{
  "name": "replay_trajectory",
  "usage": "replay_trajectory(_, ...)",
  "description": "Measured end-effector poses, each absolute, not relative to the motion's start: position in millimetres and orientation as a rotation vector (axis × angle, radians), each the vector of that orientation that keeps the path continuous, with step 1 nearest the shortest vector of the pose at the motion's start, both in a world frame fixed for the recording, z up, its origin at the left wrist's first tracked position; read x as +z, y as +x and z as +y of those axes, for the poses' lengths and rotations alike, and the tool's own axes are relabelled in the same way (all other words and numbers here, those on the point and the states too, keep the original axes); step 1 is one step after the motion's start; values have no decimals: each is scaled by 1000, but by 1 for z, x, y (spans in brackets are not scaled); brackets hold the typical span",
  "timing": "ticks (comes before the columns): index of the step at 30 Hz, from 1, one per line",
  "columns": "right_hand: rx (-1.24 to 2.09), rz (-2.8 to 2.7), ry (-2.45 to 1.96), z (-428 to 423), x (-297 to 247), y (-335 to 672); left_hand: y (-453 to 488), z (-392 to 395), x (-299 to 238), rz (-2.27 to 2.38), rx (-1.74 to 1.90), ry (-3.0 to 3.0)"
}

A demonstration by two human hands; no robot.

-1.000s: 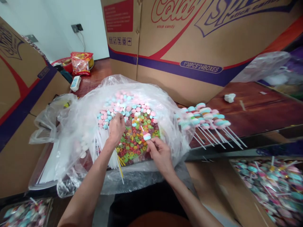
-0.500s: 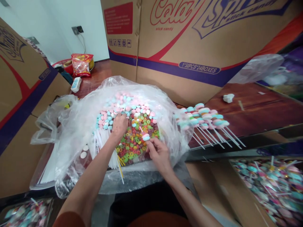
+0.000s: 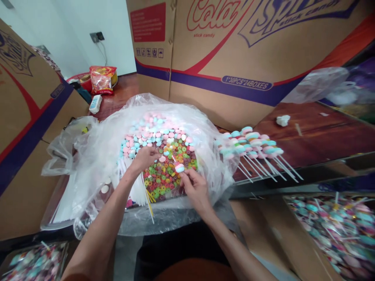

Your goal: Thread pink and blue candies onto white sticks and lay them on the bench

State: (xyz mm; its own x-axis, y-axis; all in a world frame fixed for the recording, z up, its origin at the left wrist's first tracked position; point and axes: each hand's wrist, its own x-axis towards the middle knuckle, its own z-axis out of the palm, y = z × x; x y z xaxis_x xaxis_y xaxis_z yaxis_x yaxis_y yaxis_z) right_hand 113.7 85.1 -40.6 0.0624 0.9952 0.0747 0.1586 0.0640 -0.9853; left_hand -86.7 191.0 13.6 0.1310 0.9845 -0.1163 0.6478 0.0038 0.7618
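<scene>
A clear plastic bag (image 3: 96,152) lies open before me, full of pink and blue round candies (image 3: 148,130) and small coloured ring candies (image 3: 166,173). My left hand (image 3: 143,158) is over the candies, its fingertips pinched on a pink candy piece (image 3: 162,159). My right hand (image 3: 195,187) is closed on a white stick with a pink and blue candy (image 3: 179,168) on its tip. A bundle of white sticks (image 3: 137,189) lies under my left wrist.
Finished candy sticks (image 3: 252,146) lie in a row on the brown table to the right. Large cardboard cartons (image 3: 234,50) stand behind and at the left. Trays of wrapped candies (image 3: 334,226) sit at the lower right and lower left. A red snack bag (image 3: 101,80) lies far left.
My left hand has drawn back from the pink and blue candies toward my right hand, with a pink piece now in its fingertips. My right hand has stayed nearly still.
</scene>
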Motion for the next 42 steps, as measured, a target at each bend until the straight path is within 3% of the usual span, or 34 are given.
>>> replay_trajectory(6, 974, -1345, -1319, 85, -43, 113, -95, 174, 11, 1641, 819, 1673)
replay_trajectory(14, 935, -1383, -1330, 83, -42, 113, -89, 167, 7, 1367, 1053, 1305)
replay_trajectory(25, 924, -1395, -1314, 84, -44, 113, -65, 182, -9, 1653, 703, 1772)
replay_trajectory(32, 920, -1395, -1307, 83, -42, 114, -69, 177, -10, 1677, 663, 1881)
replay_trajectory(42, 1125, -1409, -1220, 85, -32, 114, -64, 145, -6, 1259, 1277, 1178)
